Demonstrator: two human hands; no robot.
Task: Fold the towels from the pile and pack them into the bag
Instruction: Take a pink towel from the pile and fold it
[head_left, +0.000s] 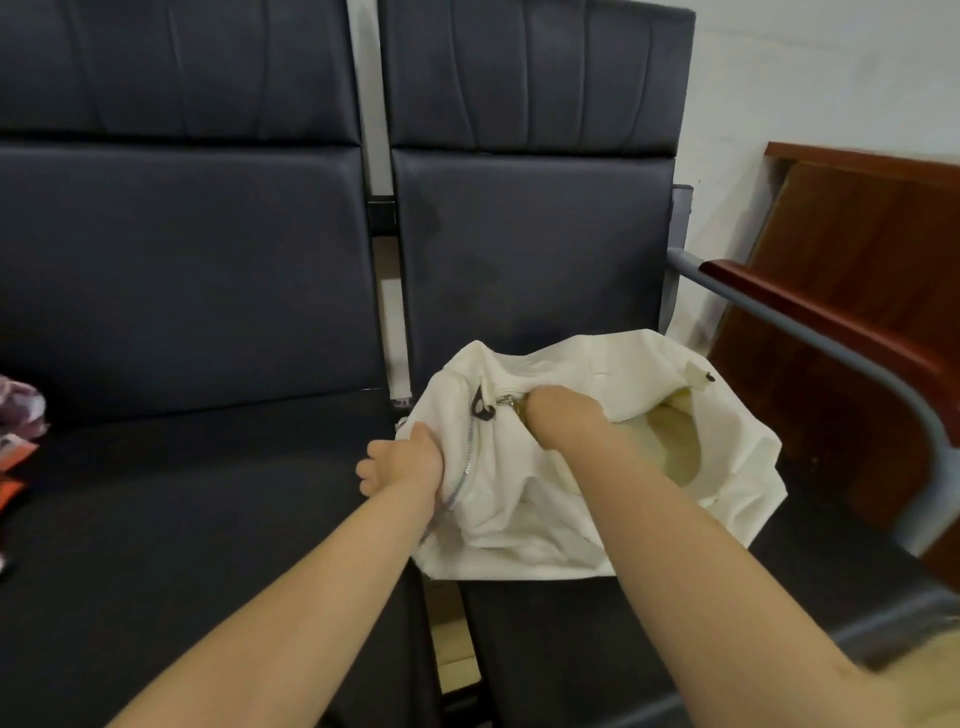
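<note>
Slumping on the right seat (524, 270) of a dark padded bench, the white fabric bag (545, 499) lies with its long axis running left to right across the cushion, its right end close to the grey armrest (810, 332). The left hand (410, 457) reaches in with a straight forearm and grips a bunch of fabric at the bag's left end, fingers curled round it, just beside the curved silver zipper (465, 467). The right hand (561, 415) comes over the top of the bag, knuckles up and fingers curled, pinching the metal zipper pull (511, 401) at the upper edge. Right of that hand the mouth gapes open, facing up and to the right, and a pale yellowish towel (670, 441) shows inside; how it is folded cannot be told. On the left seat (208, 493), well apart at the frame's edge, lie a purple-and-white patterned cloth (21, 410) and something orange (13, 462). A reddish-brown wooden panel (857, 260) stands against the white wall beyond the armrest.
</note>
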